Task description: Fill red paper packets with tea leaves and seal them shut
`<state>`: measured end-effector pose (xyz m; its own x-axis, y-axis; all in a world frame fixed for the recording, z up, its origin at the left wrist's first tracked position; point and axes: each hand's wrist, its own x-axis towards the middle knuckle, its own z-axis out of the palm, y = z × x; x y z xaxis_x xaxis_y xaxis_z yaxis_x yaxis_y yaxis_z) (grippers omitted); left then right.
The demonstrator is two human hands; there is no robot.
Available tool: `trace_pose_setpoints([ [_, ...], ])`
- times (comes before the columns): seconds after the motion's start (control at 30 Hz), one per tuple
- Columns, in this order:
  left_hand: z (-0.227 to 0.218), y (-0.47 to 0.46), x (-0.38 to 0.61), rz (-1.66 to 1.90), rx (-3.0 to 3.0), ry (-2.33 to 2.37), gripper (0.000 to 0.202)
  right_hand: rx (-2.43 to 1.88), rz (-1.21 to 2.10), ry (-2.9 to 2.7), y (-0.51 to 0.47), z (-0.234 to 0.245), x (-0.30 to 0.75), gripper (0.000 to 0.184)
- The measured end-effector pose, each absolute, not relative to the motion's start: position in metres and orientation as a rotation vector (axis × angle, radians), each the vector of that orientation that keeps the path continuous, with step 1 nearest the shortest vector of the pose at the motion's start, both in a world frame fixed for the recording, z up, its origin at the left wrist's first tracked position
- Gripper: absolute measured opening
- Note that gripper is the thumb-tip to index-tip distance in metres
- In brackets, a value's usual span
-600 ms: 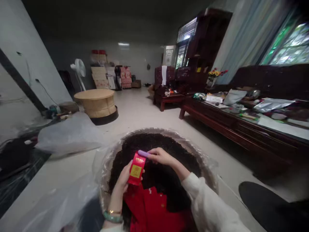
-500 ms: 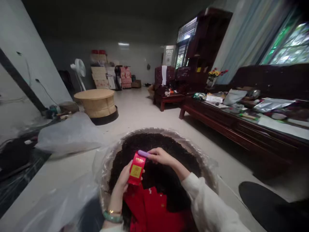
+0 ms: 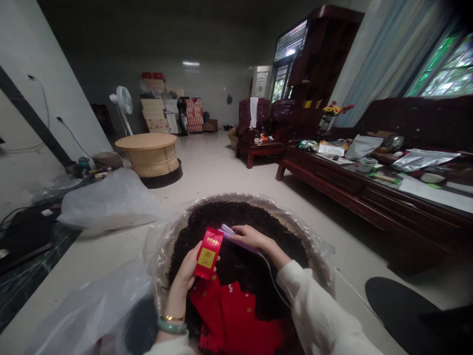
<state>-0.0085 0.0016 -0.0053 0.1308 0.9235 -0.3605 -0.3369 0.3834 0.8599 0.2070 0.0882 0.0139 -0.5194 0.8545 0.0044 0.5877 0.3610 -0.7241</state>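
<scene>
My left hand [image 3: 187, 272] grips a small red packet [image 3: 209, 253] with a yellow label, held upright over a big round basket [image 3: 177, 231] lined with clear plastic and filled with dark loose tea leaves [image 3: 240, 222]. My right hand [image 3: 252, 236] is closed on a slim purple tool [image 3: 233, 237] with a white cord, its tip at the packet's top edge. A pile of red packets [image 3: 236, 315] lies on the leaves below my hands.
A long dark wooden table [image 3: 362, 190] with bags and clutter runs along the right. A clear plastic bag [image 3: 111, 199] lies on the floor at left. A round wooden drum [image 3: 150, 153], a fan [image 3: 123, 106] and stacked boxes stand farther back.
The view shifted slightly. My right hand lowered a little and the purple tool now points more sideways, its white cord showing. The pile of red packets looks more spread out.
</scene>
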Motion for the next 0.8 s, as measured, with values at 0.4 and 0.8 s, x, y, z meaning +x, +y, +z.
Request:
trace_pose_setpoints([
  [0.4, 0.004, -0.004, 0.000, 0.968, 0.733, 0.976, 0.043, -1.047, 0.972, -1.981, 0.071, 0.024, 0.167, 0.024],
  [0.8, -0.017, 0.004, -0.032, 1.218, 0.575, 1.035, 0.030, -0.939, 0.726, -1.999, 0.062, 0.048, 0.184, 0.023],
])
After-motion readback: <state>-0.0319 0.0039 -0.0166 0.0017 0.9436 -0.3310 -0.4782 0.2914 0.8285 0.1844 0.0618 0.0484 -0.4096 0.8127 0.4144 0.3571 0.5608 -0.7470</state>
